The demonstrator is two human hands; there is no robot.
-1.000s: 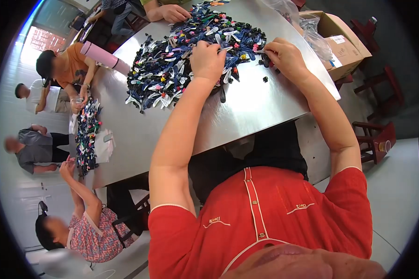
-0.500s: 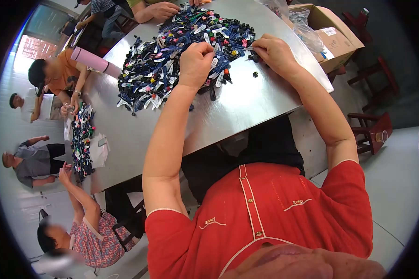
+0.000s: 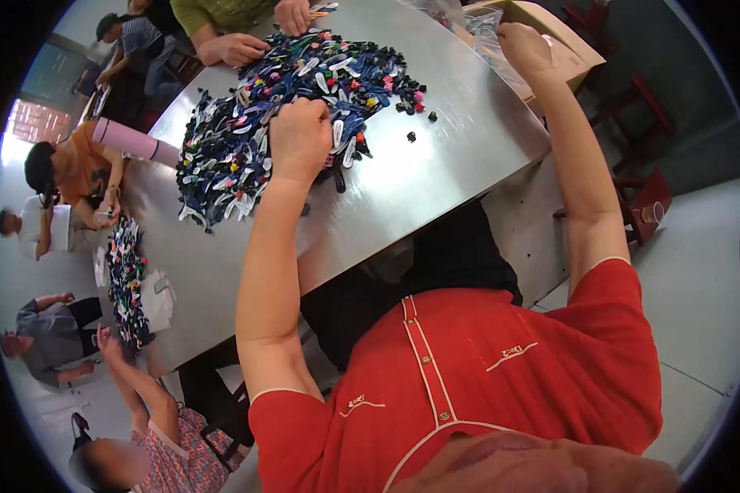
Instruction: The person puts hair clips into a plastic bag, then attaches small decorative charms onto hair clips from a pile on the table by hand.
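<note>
A wide heap of hair clips (image 3: 222, 160) in black, navy, white and bright colours lies on the metal table. My left hand (image 3: 300, 138) rests at the near edge of the heap, its fingers curled closed among the clips. What it grips is hidden behind the knuckles. Away to the right, my right hand (image 3: 524, 49) is held over the cardboard box (image 3: 563, 29), near its clear plastic bags (image 3: 487, 25). Its fingers are drawn together, and anything between them is too small to make out. A few small black claw clips (image 3: 412, 137) lie apart from the heap.
Across the metal table (image 3: 460, 107), a co-worker's hands (image 3: 242, 49) work at the heap's far side. A pink bottle (image 3: 127, 138) stands to the left. Beyond it lies a second pile of clips (image 3: 126, 283), beside other people. Red stools (image 3: 641, 107) stand at right.
My right hand has moved from the heap's right edge, where it held a small clip, out over the box. My left hand stays at the heap. The view has shifted slightly.
</note>
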